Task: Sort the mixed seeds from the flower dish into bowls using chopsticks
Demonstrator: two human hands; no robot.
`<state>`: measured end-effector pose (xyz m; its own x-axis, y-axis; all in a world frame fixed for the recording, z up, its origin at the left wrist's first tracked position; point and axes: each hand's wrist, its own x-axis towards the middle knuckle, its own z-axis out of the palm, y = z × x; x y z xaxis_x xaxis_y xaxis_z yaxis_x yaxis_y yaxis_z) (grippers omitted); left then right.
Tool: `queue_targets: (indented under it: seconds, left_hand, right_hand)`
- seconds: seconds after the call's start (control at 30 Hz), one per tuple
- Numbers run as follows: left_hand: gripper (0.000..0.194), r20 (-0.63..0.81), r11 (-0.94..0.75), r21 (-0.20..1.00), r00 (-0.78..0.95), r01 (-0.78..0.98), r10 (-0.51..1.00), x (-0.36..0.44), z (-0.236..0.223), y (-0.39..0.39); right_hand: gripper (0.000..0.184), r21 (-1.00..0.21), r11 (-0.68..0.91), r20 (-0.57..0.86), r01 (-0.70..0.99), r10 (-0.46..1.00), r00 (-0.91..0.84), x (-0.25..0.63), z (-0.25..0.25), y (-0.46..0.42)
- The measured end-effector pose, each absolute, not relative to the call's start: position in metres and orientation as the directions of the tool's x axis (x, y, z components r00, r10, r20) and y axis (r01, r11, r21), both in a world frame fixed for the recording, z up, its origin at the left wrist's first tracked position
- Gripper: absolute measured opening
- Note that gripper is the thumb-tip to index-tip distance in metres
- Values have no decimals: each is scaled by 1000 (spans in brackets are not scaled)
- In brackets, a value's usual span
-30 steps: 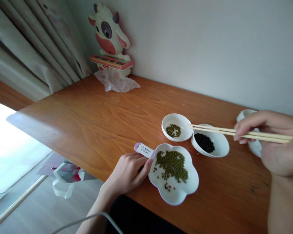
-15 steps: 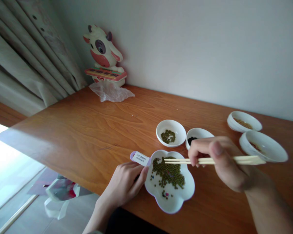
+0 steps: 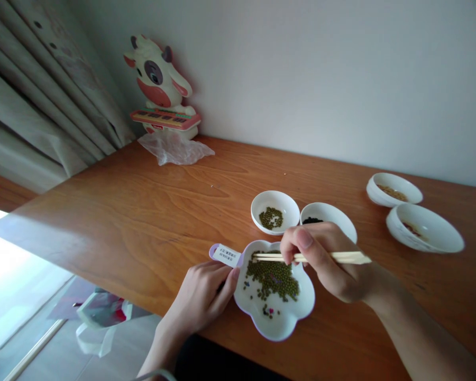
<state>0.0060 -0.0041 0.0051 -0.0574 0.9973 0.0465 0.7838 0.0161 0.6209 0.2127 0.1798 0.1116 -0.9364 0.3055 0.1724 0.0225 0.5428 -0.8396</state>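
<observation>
A white flower-shaped bowl point(image 3: 280, 328) with a lilac rim and a labelled handle point(image 3: 227, 255) holds green mung beans point(image 3: 275, 278), with a few small coloured bits among them. My left hand point(image 3: 206, 301) is closed at its left edge, fingers curled by the handle and thumb against the rim. Pinched in my right hand point(image 3: 327, 259) is a pair of wooden chopsticks point(image 3: 269, 257). Their tips reach the beans at the upper left inside the bowl. I cannot make out anything between the tips.
Behind are a small white bowl point(image 3: 289, 203) with mung beans and a second bowl point(image 3: 337, 214) with dark beans, partly covered by my right hand. Two more white bowls point(image 3: 440, 230) stand at right. A cow toy keyboard point(image 3: 162, 90) and plastic bag point(image 3: 176, 149) sit at back left.
My right hand and the chopsticks have moved left and the tips now reach the beans near the handle side. My left hand stays at the bowl. The view has shifted slightly.
</observation>
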Motion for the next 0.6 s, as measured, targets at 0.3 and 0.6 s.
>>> queue_targets:
  seconds: [0.3,0.6]
  left_hand:
    - [41,40,23,623,-61,782,997,7,10,-4]
    - [43,58,26,588,-75,808,996,7,6,-5]
  right_hand:
    - [54,-819,574,168,-6,229,-959,209,116,176]
    - [53,-837,546,133,46,284,-950,219,124,179]
